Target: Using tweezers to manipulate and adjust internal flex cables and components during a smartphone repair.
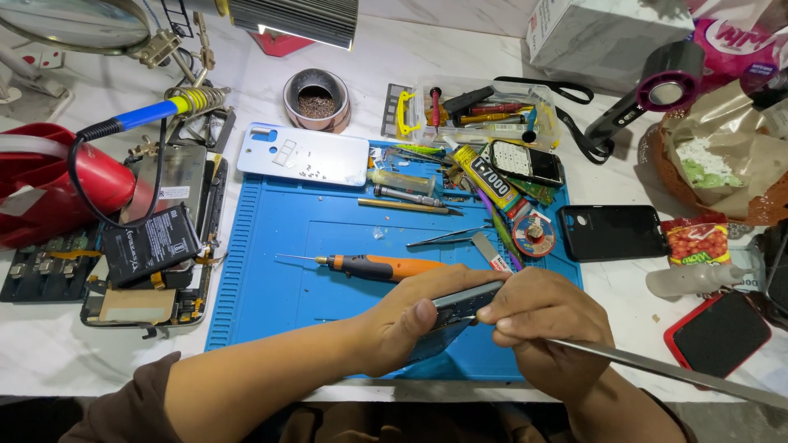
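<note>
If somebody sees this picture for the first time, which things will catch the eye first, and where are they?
At the bottom centre, the left hand grips a phone on edge, while the right hand holds a long metal tool against it. They work over a bright blue mat, where an orange screwdriver lies just above the hands. At left, an opened phone with a black battery lies beside a red object.

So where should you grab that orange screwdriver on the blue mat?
Grab the orange screwdriver around its fat orange handle, coming straight down from above. It lies flat on the blue mat with its thin metal tip pointing left, so stay away from that end. The left hand sits just below the handle's right part, so its middle looks easiest.
</note>
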